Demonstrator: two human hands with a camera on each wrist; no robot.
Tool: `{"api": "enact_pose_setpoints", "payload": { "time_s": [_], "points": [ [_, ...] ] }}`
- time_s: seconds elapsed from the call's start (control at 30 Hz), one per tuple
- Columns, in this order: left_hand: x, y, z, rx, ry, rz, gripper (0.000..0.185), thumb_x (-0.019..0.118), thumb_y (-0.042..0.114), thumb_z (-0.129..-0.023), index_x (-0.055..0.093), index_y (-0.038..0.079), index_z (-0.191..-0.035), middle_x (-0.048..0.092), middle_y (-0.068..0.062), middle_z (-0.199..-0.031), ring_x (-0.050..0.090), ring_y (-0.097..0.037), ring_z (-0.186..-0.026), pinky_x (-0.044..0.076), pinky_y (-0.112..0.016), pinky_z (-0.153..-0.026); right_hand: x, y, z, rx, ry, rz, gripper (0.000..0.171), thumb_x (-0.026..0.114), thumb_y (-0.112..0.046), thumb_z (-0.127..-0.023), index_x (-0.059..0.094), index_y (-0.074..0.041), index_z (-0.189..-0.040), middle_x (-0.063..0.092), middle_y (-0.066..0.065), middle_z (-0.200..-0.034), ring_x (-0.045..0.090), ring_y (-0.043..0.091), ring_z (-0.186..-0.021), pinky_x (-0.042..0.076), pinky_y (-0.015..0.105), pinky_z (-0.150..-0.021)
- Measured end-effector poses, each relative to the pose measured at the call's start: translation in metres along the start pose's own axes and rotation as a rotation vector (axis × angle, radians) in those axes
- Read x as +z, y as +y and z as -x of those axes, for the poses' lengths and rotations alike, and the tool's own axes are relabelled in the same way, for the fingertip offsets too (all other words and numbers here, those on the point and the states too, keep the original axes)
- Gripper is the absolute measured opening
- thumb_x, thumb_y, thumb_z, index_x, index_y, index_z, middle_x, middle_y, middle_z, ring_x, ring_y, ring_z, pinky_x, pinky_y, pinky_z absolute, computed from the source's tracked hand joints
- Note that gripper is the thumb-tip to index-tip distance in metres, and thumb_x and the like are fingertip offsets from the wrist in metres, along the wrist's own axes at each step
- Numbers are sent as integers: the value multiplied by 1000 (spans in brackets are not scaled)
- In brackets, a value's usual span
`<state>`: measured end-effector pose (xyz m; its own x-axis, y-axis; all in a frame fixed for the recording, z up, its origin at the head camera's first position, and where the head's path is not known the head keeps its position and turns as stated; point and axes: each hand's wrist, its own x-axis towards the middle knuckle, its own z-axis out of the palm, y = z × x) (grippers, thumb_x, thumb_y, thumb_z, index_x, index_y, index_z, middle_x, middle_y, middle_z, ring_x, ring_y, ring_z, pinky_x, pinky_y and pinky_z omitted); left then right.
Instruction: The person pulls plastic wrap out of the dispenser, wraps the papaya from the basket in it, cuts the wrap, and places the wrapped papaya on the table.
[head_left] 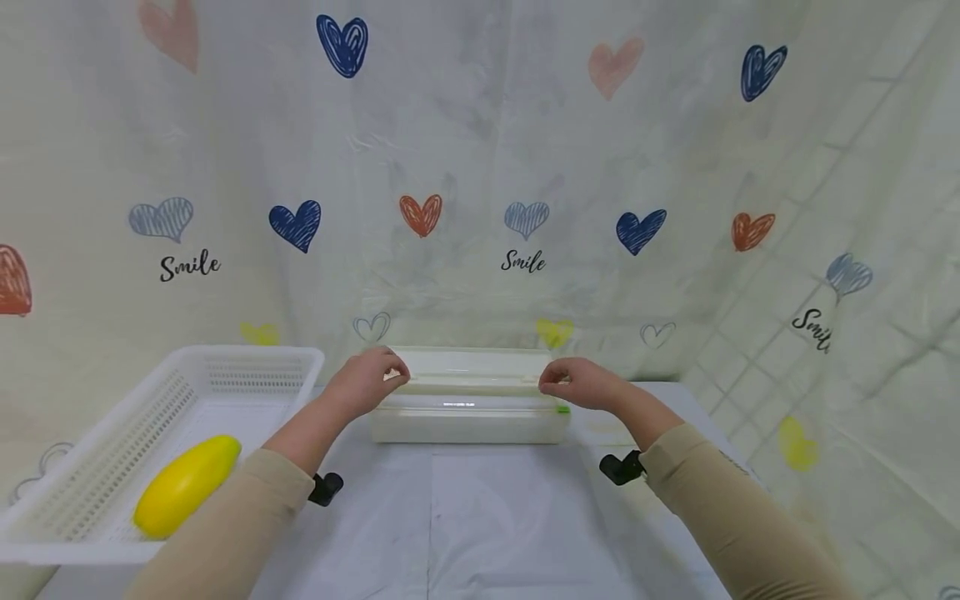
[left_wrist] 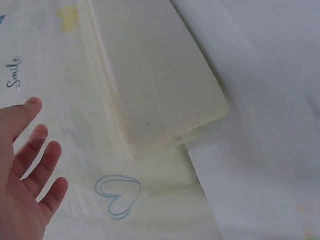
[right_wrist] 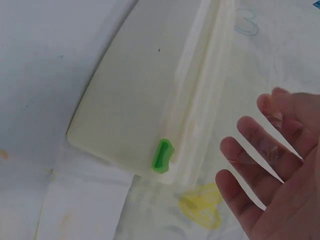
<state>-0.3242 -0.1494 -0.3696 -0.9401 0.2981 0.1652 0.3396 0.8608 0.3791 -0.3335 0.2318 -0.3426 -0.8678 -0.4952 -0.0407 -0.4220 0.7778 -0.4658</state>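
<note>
Near the table's [head_left: 480,517] far edge, hands [head_left: 366,381] [head_left: 577,383] seemingly pinch film [head_left: 459,403] over a box [head_left: 471,427].

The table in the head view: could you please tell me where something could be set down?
Bare table lies before the white box, between the sleeves. It is crowded at the box, with the left hand and right hand close by, and at the left, where the basket holds a yellow fruit-like item.

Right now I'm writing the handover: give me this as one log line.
left hand: pinches clear film; right hand: same; white box: on table; green tab: box's right end; yellow fruit: in white basket
</note>
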Motion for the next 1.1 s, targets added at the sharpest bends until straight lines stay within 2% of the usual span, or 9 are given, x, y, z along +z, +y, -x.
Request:
{"api": "enact_pose_setpoints", "payload": {
  "time_s": [0.1, 0.2, 0.37, 0.67, 0.9, 1.1],
  "points": [
    [-2, 4, 0, -23, 17, 8, 16, 67, 23, -96, 73, 16, -109, 65, -2, -117, 60, -26, -109, 51, -43, -94, 1, 1, -1, -12, 10, 12, 11, 64, -17, -97, 69, -9, -104, 66, -1, -101, 60, 22, -102, 50, 44, -89],
    [-4, 6, -1, -27, 39, 3, 18, 66, 23, -97, 74, 15, -111, 70, -1, -110, 62, -24, -104, 52, -42, -91, 1, 2, -4, -31, 67, 60, 10, 65, -12, -96, 70, -8, -104, 67, -2, -99, 62, 20, -99, 52, 42, -87],
    [-5, 5, -2, 24, 108, -54, 16, 68, 23, -95, 76, 16, -108, 73, 3, -99, 66, -20, -92, 54, -39, -86, -1, 2, -8, -55, 160, 127, 12, 65, -9, -95, 73, -7, -104, 69, -2, -96, 64, 19, -93, 53, 42, -85],
    [-7, 5, 1, 122, 203, -86, 15, 70, 20, -93, 77, 12, -104, 74, 1, -95, 69, -20, -90, 56, -38, -83, -1, -1, -9, -40, 264, 140, 14, 66, -10, -95, 75, -10, -105, 70, 1, -98, 63, 21, -93, 53, 43, -84],
    [-9, 5, 1, 164, 242, -102, 15, 70, 22, -94, 77, 13, -103, 74, 2, -95, 69, -18, -87, 56, -36, -80, -1, -3, -7, -16, 297, 121, 15, 65, -8, -95, 75, -11, -107, 70, 2, -100, 63, 22, -94, 54, 43, -83],
    [-14, 8, 2, 175, 267, -145, 13, 70, 21, -93, 76, 14, -102, 72, 2, -97, 67, -19, -89, 51, -43, -88, -9, -4, -12, -34, 299, 146, 16, 65, -8, -95, 75, -11, -107, 70, 3, -100, 64, 23, -95, 54, 43, -85]
  ]
}}
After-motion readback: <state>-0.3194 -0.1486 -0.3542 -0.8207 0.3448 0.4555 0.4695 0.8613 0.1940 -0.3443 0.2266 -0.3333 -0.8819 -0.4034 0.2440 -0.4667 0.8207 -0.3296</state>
